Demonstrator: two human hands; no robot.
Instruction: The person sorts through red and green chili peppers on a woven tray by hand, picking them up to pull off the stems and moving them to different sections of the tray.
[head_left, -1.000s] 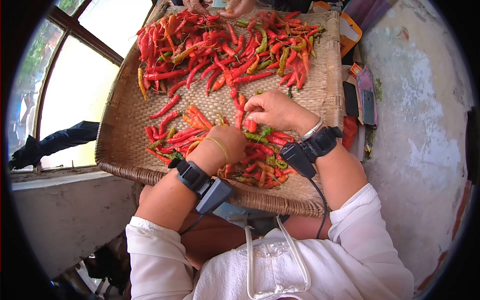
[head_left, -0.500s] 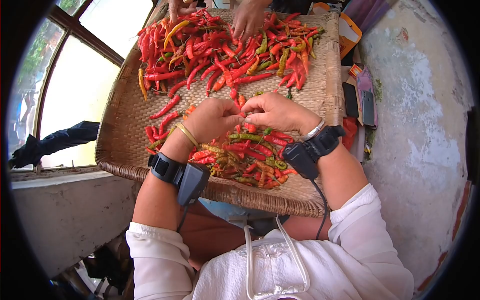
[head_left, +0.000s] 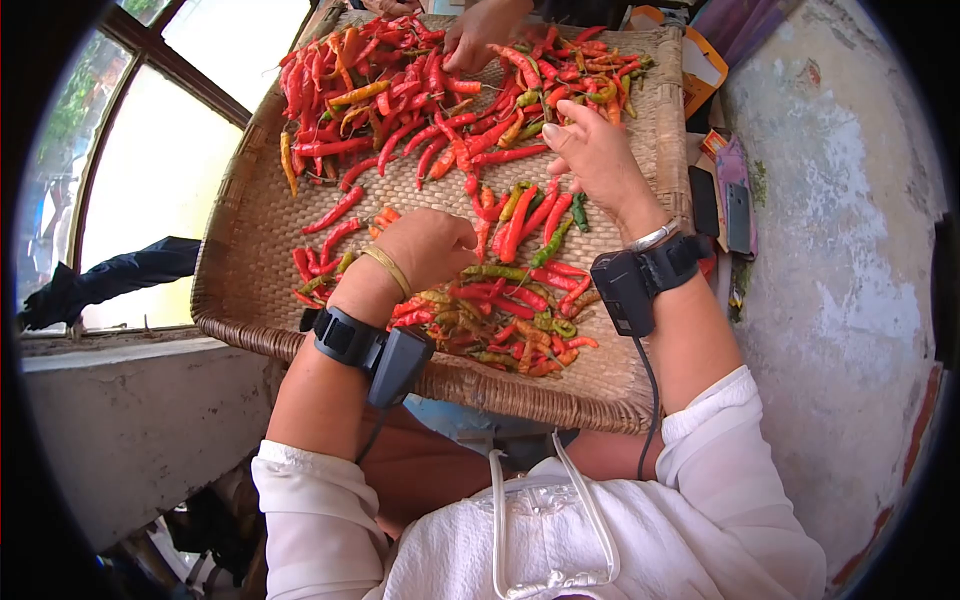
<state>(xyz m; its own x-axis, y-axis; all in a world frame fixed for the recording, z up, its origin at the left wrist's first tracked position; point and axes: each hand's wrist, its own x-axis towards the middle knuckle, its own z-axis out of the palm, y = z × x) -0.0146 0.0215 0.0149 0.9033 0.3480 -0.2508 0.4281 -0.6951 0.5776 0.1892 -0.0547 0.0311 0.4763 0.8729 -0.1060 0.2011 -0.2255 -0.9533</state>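
A large woven basket tray holds red, orange and green chili peppers. The big pile lies at its far side, and a smaller pile lies near the front rim. My left hand, with its fingers curled, is low over the tray just behind the smaller pile; whatever is between its fingers is hidden. My right hand is raised at the right edge of the big pile, thumb and fingers apart, holding nothing. Between the hands lie several red and green peppers.
Another person's hand reaches into the far pile. Two phones and orange packets are right of the tray. A window and dark folded umbrella-like cloth are on the left; a bare wall stands at right.
My hands, together before, have separated. The right moved up and right and opened; the left moved slightly down. The other person's hand shifted left.
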